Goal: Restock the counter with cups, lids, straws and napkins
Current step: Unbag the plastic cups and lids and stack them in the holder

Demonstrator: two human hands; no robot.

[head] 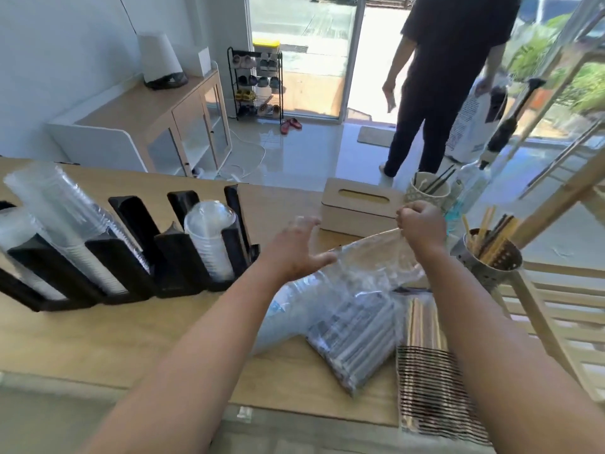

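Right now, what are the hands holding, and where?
The right hand pinches the clear plastic bag by its upper end. The left hand holds nothing.

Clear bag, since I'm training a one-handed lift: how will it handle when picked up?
Likely floppy: the clear bag sags and wrinkles below the right hand pinching its end. Probably light, as it looks nearly empty. Its glossy film may slip.
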